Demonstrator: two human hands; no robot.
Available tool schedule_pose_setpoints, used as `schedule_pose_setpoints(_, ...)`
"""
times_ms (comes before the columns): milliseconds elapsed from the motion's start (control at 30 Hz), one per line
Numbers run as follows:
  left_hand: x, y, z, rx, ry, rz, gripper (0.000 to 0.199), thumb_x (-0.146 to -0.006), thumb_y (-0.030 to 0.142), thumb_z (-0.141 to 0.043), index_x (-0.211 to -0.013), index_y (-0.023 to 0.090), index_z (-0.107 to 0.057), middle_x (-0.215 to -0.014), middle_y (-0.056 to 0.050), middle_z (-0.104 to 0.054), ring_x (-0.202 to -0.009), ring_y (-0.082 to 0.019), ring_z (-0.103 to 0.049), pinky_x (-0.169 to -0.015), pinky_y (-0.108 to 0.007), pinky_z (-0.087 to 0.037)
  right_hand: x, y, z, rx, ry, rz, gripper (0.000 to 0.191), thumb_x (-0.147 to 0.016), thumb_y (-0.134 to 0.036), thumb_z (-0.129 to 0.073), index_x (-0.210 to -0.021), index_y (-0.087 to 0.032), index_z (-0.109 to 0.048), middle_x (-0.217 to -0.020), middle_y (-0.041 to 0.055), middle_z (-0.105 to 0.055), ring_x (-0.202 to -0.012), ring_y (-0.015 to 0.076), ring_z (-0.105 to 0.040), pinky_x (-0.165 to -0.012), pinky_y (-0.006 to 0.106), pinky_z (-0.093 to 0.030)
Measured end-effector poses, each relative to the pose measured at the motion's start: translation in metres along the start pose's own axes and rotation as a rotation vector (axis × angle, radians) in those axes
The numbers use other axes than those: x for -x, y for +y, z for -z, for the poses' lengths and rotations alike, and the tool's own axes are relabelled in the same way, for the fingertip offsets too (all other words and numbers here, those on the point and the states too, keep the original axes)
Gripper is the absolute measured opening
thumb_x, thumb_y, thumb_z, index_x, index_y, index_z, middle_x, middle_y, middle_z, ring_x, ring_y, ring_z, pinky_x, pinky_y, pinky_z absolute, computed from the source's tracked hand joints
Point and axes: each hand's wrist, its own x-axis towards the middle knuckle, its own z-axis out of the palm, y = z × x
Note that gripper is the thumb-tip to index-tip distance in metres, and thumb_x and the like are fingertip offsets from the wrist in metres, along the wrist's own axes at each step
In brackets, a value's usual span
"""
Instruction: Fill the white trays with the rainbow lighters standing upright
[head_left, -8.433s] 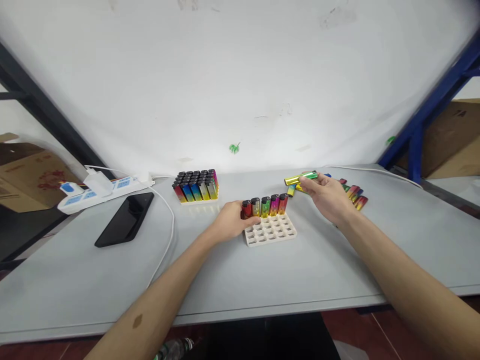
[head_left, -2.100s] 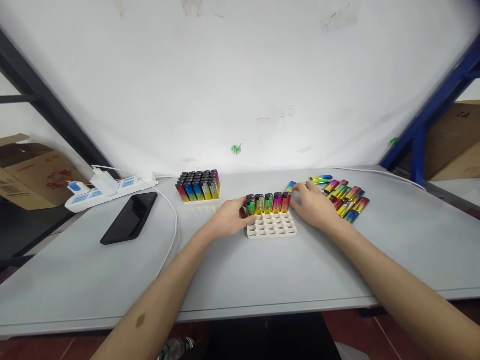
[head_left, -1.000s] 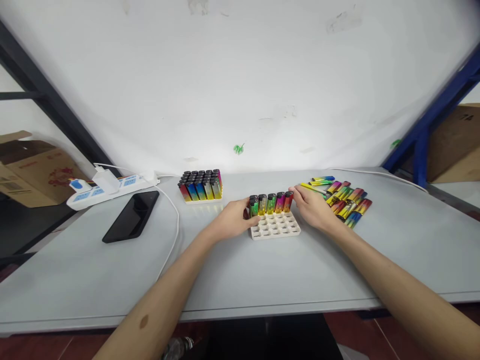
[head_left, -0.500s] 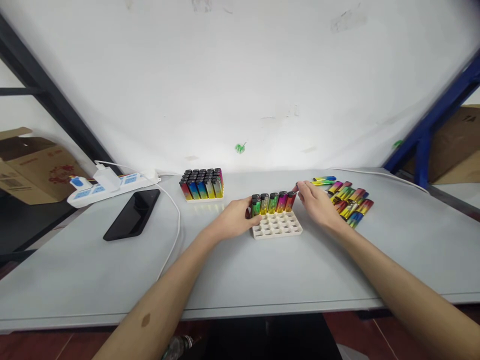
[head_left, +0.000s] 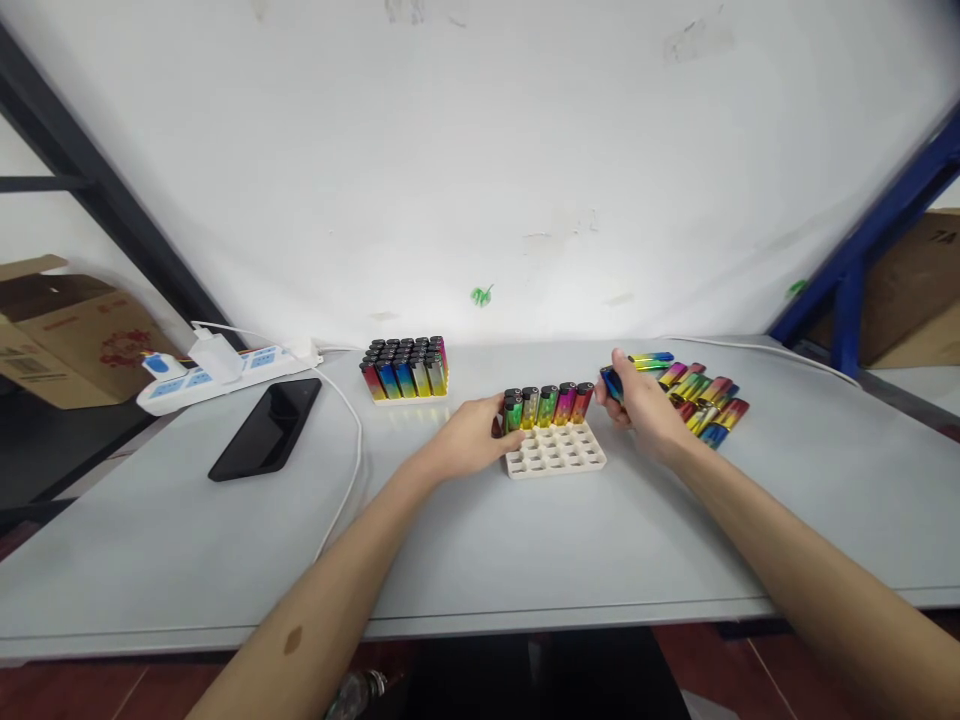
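A white tray with a grid of holes (head_left: 556, 452) lies on the grey table, with colourful black-topped lighters (head_left: 547, 404) upright in its back part; the front rows of holes show bare. My left hand (head_left: 474, 437) is closed around the tray's left end, its thumb at the front of the green lighter there and its other fingers partly hidden behind. My right hand (head_left: 637, 403), just right of the tray, pinches a blue lighter (head_left: 612, 383) with a dark top. Beyond that hand, a loose pile of shiny multicoloured lighters (head_left: 705, 400) lies on the table.
A second tray full of upright lighters (head_left: 405, 368) stands at the back left. Further left are a black phone (head_left: 265, 430), a white power strip (head_left: 225, 380) and a white cable (head_left: 358, 440). Cardboard boxes (head_left: 82, 335) sit beyond the table's sides.
My right hand has turned, and a blue lighter now shows in its fingers beside the tray's right end. My left hand keeps its place.
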Motion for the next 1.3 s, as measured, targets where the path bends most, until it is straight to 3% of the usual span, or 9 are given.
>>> schedule_pose_setpoints(200, -0.001, -0.001, 0.0, -0.008, -0.003, 0.008, 0.02, -0.083, 0.039, -0.058, -0.09, 0.02, -0.058, -0.082, -0.001, -0.066, -0.071, -0.018, -0.059, -0.06, -0.027, -0.041, -0.003, -0.004, 0.002, -0.309, 0.028, -0.148, 0.048, -0.09, -0.054, -0.036, -0.054, -0.023, -0.038, -0.043, -0.0051, -0.026, -0.038, 0.0084, -0.019, -0.038, 0.025, -0.016)
schedule_pose_setpoints(433, 0.0, -0.002, 0.0, -0.006, -0.007, 0.008, 0.02, -0.082, 0.038, -0.058, -0.091, 0.02, -0.059, -0.081, 0.0, -0.065, -0.07, -0.018, -0.058, -0.06, -0.028, -0.041, -0.001, -0.012, 0.002, -0.447, 0.068, -0.163, 0.042, -0.087, -0.038, -0.037, -0.049, -0.021, -0.038, -0.041, -0.0056, -0.023, -0.037, 0.0071, -0.015, -0.039, 0.023, -0.012)
schedule_pose_setpoints(600, -0.001, -0.003, -0.002, -0.009, -0.001, 0.002, 0.02, -0.083, 0.038, -0.057, -0.092, 0.02, -0.059, -0.083, -0.001, -0.066, -0.072, -0.018, -0.06, -0.061, -0.028, -0.042, -0.001, -0.012, -0.001, -0.453, 0.088, -0.189, 0.045, -0.088, -0.04, -0.038, -0.048, -0.02, -0.04, -0.042, -0.0056, -0.024, -0.037, 0.0065, -0.016, -0.039, 0.023, -0.012)
schedule_pose_setpoints(833, -0.001, -0.001, -0.001, -0.027, -0.009, 0.004, 0.021, -0.083, 0.038, -0.057, -0.093, 0.02, -0.059, -0.087, -0.002, -0.068, -0.075, -0.019, -0.061, -0.063, -0.028, -0.043, -0.002, -0.004, -0.002, -0.425, 0.071, -0.162, 0.054, -0.089, -0.059, -0.041, -0.053, -0.02, -0.043, -0.044, -0.007, -0.023, -0.038, 0.0063, -0.016, -0.038, 0.022, -0.014)
schedule_pose_setpoints(1133, -0.001, -0.001, -0.001, -0.017, 0.002, -0.002, 0.02, -0.082, 0.037, -0.058, -0.092, 0.02, -0.06, -0.084, -0.001, -0.067, -0.071, -0.018, -0.06, -0.061, -0.027, -0.042, 0.0, -0.007, -0.001, -0.402, 0.043, -0.137, 0.044, -0.09, -0.039, -0.036, -0.05, -0.02, -0.04, -0.043, -0.0055, -0.024, -0.039, 0.007, -0.016, -0.039, 0.022, -0.012)
schedule_pose_setpoints(1300, -0.001, 0.0, -0.001, 0.001, 0.006, 0.013, 0.025, -0.081, 0.04, -0.061, -0.095, 0.02, -0.06, -0.083, -0.001, -0.066, -0.071, -0.018, -0.059, -0.06, -0.027, -0.042, 0.002, -0.008, -0.002, -0.363, 0.05, -0.136, 0.049, -0.093, -0.048, -0.036, -0.053, -0.02, -0.043, -0.047, -0.0054, -0.025, -0.04, 0.0073, -0.018, -0.04, 0.023, -0.014)
